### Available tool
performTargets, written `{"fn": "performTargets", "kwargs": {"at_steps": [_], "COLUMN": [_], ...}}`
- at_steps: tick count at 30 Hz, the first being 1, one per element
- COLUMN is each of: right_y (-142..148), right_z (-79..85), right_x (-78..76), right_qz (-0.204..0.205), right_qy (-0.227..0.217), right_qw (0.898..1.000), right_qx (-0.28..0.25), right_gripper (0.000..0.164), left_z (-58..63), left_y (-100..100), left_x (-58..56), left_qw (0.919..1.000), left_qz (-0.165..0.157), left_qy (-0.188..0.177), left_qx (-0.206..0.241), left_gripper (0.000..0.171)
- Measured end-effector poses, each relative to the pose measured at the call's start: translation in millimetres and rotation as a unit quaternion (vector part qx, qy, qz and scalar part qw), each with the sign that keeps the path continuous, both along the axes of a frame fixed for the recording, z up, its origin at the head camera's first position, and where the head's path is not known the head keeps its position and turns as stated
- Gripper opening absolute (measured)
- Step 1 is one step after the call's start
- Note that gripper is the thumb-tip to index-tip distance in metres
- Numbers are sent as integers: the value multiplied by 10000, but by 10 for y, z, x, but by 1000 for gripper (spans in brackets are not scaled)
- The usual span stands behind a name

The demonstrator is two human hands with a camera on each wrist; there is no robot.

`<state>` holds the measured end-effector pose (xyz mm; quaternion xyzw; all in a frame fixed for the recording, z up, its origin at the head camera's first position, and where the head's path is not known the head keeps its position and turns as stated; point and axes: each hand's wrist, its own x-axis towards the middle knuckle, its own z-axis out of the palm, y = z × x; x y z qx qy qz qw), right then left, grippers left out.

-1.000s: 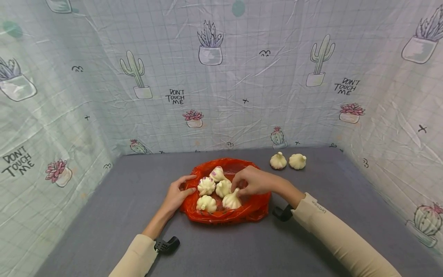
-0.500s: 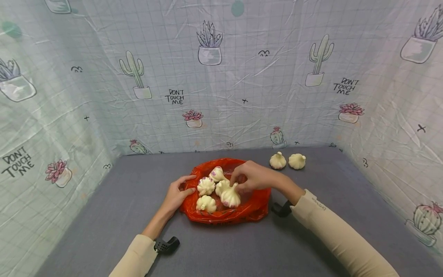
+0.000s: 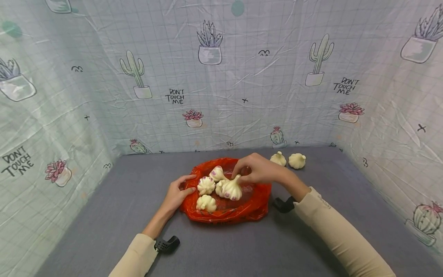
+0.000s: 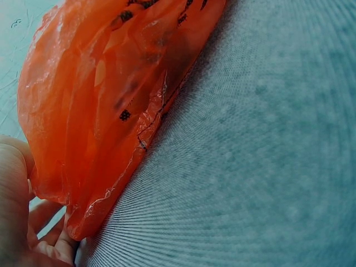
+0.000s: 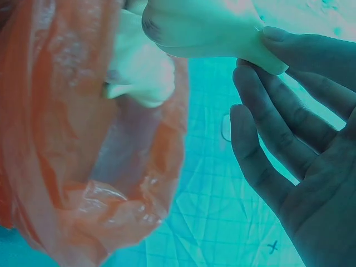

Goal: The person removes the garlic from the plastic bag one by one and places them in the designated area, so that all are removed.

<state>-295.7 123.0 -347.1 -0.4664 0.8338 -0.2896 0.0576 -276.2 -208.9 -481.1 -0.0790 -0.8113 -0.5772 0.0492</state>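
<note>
A red plastic bag (image 3: 225, 219) lies with its mouth spread wide, several pale garlic bulbs (image 3: 206, 203) inside. My right hand (image 3: 257, 169) pinches one garlic bulb (image 3: 232, 189) by its stem between thumb and fingertips, over the bag's opening. The right wrist view shows that bulb (image 5: 206, 28) raised beside the bag's rim, the other fingers of the hand (image 5: 311, 128) spread loosely below. At the bag's left side, my left hand (image 3: 177, 194) holds the rim, thumb and fingers apart along it. In the left wrist view, its fingers (image 4: 50, 222) reach behind the bag's crumpled plastic (image 4: 105, 122).
Two more garlic bulbs, one (image 3: 278, 158) partly behind my right hand and one (image 3: 297, 161) beside it, sit at the back right of the grey table (image 3: 145, 169). A patterned cloth (image 3: 221, 88) stands around the back and sides.
My right hand has lifted the garlic bulb by its stem, up and slightly back from among the others. My left hand stays at the bag's rim.
</note>
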Motion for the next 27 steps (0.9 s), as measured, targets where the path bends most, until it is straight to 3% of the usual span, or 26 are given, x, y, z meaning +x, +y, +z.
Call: {"fn": "performTargets", "kwargs": {"at_steps": [9, 27], "right_y": [121, 340], "right_z": [106, 98], "right_x": [41, 121], "right_qz": [-189, -520], "right_qy": [33, -76], "right_qw": [9995, 9959], "right_qx": [-245, -733], "right_gripper": [14, 14], "left_z": [7, 2], "left_y": [-1, -4], "left_x": [3, 14], "left_qw": [10000, 10000], "left_qz": [20, 45], "left_qy": [-32, -59], "left_qx": [-30, -6], "left_gripper": [46, 44]}}
